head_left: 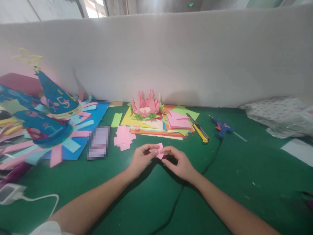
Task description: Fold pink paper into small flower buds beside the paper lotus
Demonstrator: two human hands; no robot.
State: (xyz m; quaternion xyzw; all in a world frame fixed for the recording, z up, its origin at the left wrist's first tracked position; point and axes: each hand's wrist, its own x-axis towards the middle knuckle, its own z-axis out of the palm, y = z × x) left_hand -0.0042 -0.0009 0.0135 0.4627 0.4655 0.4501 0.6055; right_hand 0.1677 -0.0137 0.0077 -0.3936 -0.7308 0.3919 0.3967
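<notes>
A small piece of pink paper (160, 153), partly folded, is held up between my hands over the green table. My left hand (144, 159) pinches its left side between thumb and fingers. On the other side, my right hand (179, 163) has its fingertips on the paper's right edge, its thumb slightly lower. Just beyond my left hand lies a loose pile of small pink paper pieces (123, 137). Behind the hands, a pink paper lotus (146, 106) with green leaves stands on a stack of coloured paper (158, 131).
Right of the stack lie a yellow utility knife (201, 131) and a blue glue gun (222, 127), its black cord crossing the table. A phone (99, 142) lies on the left, beside decorated blue paper hats (57, 101). A plastic bag (283, 122) sits far right.
</notes>
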